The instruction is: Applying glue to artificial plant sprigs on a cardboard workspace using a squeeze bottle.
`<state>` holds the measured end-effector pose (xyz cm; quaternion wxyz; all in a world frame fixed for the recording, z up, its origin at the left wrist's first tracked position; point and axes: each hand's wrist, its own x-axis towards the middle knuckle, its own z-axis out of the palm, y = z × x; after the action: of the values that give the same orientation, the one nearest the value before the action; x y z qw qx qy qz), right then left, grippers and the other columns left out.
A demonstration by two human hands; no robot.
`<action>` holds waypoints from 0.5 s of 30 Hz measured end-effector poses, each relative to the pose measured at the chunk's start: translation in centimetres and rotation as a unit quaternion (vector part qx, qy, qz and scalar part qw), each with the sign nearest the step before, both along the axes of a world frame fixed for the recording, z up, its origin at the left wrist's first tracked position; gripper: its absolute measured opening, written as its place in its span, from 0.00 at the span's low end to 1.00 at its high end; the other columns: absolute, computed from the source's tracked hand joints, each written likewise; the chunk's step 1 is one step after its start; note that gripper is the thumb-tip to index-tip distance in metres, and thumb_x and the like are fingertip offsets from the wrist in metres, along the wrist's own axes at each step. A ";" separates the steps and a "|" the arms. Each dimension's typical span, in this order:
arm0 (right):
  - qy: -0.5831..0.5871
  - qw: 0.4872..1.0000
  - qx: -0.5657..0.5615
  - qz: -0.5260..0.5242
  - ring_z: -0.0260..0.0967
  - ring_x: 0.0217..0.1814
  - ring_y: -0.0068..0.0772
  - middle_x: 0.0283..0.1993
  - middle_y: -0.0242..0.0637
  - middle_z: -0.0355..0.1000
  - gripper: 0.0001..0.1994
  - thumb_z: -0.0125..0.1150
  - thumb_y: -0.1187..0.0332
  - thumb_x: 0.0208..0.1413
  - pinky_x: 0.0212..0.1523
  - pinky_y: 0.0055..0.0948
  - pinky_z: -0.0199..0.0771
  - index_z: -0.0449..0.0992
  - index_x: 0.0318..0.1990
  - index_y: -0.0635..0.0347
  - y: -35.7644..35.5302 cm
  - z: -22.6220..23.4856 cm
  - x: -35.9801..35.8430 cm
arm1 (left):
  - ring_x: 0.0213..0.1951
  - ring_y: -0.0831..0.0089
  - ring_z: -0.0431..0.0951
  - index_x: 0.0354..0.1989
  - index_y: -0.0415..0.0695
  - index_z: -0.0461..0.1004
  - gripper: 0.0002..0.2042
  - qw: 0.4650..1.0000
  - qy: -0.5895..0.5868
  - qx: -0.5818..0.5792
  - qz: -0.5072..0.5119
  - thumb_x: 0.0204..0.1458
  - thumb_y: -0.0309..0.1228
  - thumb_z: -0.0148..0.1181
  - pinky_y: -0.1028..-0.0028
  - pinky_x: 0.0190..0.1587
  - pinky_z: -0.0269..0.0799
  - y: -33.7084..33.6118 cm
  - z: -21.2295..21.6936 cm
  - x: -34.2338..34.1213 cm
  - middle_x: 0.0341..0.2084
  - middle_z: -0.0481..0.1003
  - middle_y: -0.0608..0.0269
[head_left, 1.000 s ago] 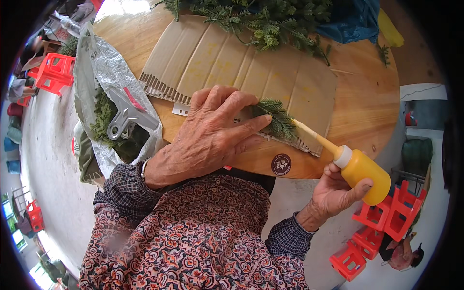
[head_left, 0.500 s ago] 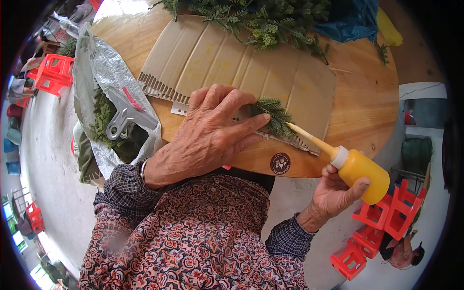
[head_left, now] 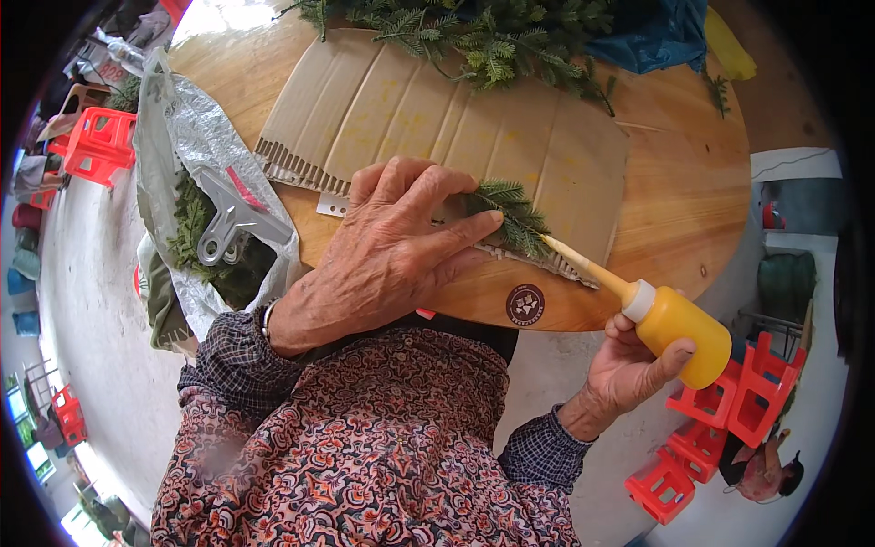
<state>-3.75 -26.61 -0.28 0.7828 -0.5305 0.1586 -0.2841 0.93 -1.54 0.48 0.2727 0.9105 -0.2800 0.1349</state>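
Observation:
A short green fir sprig (head_left: 517, 221) lies at the near edge of a flattened sheet of corrugated cardboard (head_left: 437, 128). My left hand (head_left: 383, 237) is bent over the sprig's left end, its fingers closed on it; that end is hidden beneath them. My right hand (head_left: 633, 369) grips a yellow squeeze bottle (head_left: 685, 335) with a white collar and a long tapered nozzle (head_left: 588, 264). The bottle tilts up to the left, and its nozzle tip meets the right end of the sprig, or comes very close to it.
A pile of fir branches (head_left: 492, 41) and a blue plastic bag (head_left: 656, 41) lie at the far side of the round wooden table (head_left: 684, 164). On the left, an open sack (head_left: 191, 118) holds greenery, with a grey clip (head_left: 239, 219) on it. Red stools (head_left: 761, 387) stand at right.
The table and what lies on it appear slightly further left and up in the picture. My hands, the sprig and the bottle keep nearly the same places relative to one another.

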 end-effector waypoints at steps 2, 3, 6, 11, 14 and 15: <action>0.000 1.000 0.006 -0.006 0.68 0.21 0.29 0.37 0.42 0.72 0.37 0.64 0.41 0.45 0.17 0.20 0.68 0.66 0.54 0.62 -0.1 0.0 -0.1 | 0.47 0.65 0.65 0.45 0.55 0.78 0.15 1.000 -0.003 -0.003 0.000 0.45 0.35 0.64 0.63 0.50 0.55 0.0 0.0 0.0 0.48 0.68 0.64; 0.000 1.000 0.008 -0.008 0.68 0.21 0.29 0.37 0.42 0.72 0.37 0.64 0.41 0.45 0.17 0.20 0.68 0.66 0.54 0.62 -0.1 0.0 -0.1 | 0.47 0.65 0.65 0.45 0.55 0.78 0.16 1.000 0.002 0.000 0.005 0.45 0.35 0.64 0.63 0.50 0.55 0.0 0.0 0.0 0.48 0.68 0.64; 0.002 1.000 0.008 -0.011 0.68 0.21 0.29 0.37 0.42 0.72 0.37 0.64 0.41 0.45 0.17 0.20 0.68 0.66 0.54 0.62 -0.2 -0.1 -0.2 | 0.47 0.65 0.65 0.44 0.55 0.78 0.16 1.000 -0.005 -0.002 0.004 0.45 0.35 0.64 0.63 0.50 0.55 0.0 0.0 -0.1 0.48 0.68 0.64; 0.004 1.000 0.003 -0.019 0.68 0.20 0.29 0.37 0.42 0.72 0.37 0.65 0.41 0.44 0.17 0.20 0.68 0.66 0.54 0.62 -0.2 0.0 -0.3 | 0.47 0.64 0.65 0.44 0.54 0.78 0.16 1.000 -0.006 0.002 0.005 0.45 0.35 0.64 0.63 0.50 0.55 -0.1 0.0 0.0 0.48 0.68 0.64; 0.006 1.000 0.000 -0.023 0.68 0.20 0.29 0.37 0.42 0.72 0.37 0.65 0.41 0.44 0.17 0.20 0.69 0.66 0.53 0.62 -0.1 0.0 -0.3 | 0.47 0.64 0.65 0.44 0.54 0.78 0.15 1.000 -0.004 0.003 0.004 0.44 0.35 0.64 0.63 0.51 0.55 -0.1 0.1 0.0 0.48 0.68 0.64; 0.006 1.000 0.003 -0.021 0.68 0.20 0.29 0.37 0.42 0.72 0.37 0.65 0.42 0.44 0.17 0.20 0.69 0.66 0.53 0.62 -0.2 0.0 -0.3 | 0.47 0.64 0.65 0.44 0.54 0.78 0.15 1.000 -0.003 0.002 0.003 0.44 0.35 0.64 0.63 0.51 0.55 0.0 0.1 -0.1 0.48 0.68 0.64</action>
<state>-4.08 -26.77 -0.29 0.7772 -0.5263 0.1753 -0.2971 0.87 -1.57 0.54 0.2694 0.9114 -0.2786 0.1383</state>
